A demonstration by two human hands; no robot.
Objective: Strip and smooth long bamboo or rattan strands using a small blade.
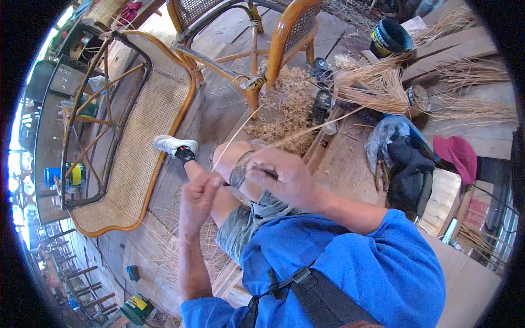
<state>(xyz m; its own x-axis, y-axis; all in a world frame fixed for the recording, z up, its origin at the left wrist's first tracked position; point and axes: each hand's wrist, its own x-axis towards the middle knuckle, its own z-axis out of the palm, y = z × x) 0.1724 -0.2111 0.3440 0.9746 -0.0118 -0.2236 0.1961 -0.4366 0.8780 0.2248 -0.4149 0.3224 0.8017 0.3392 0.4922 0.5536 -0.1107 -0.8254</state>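
Note:
My left hand (198, 199) is closed in a pinch on a thin, pale rattan strip (235, 133), which curves up and away from the fingers. Close beside it, my right hand (281, 175) is curled and partly smeared by motion. A second pale length of rattan (317, 127) runs from near the right hand toward the upper right. Whether both lengths are one strip I cannot tell. Both hands are over my bent knee, where a greyish band (238, 174) shows between them. A small dark bit at the left fingertips is too small to name.
A woven cane seat frame (156, 104) lies tipped at the left, with a rattan chair (290, 41) beyond. Curly shavings (287, 109) cover the floor ahead. Rattan bundles (377, 87), a dark bucket (390, 37) and a red cap (458, 158) are at the right.

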